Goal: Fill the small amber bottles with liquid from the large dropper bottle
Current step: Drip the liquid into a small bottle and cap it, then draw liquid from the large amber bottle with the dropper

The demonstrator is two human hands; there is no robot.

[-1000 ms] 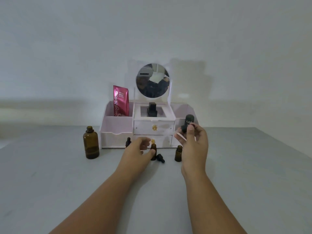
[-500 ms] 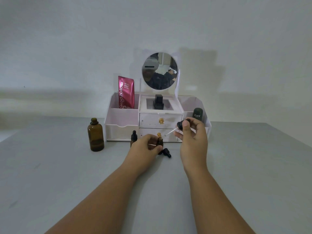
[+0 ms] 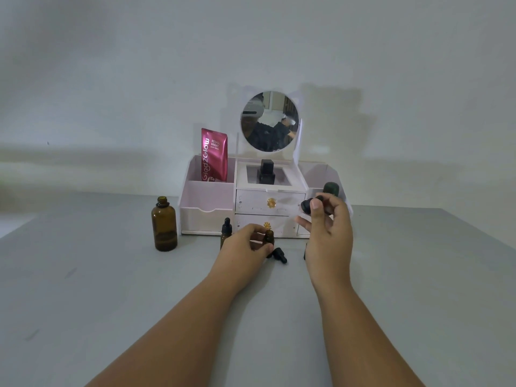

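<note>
While the left hand curls its grip round a small brown bottle to keep the open neck upright and steady, the right hand hangs at two o'clock from that bottle, well above the bench. Its grip is closed too: thumb and fingertips pinch a black dropper top, probably so that the bulb can be squeezed over the neck. The glass tube is too faint to make out, so I cannot tell how near its tip is to the opening. Fingers hide the small bottle's base.

At four o'clock from the held bottle, just beside it, a loose black cap lies on its side, likely set down within reach for closing up. At ten o'clock from the left hand stands a second small bottle with its dropper cap on. Well off at nine o'clock the big brown bottle stands upright and uncapped, with dark liquid low in it; it is likely the source.

Behind all this, at twelve o'clock, a pale organiser with a round mirror sits against the wall.

My guess is that the next move is lining up the dropper tip with the narrow neck.
</note>
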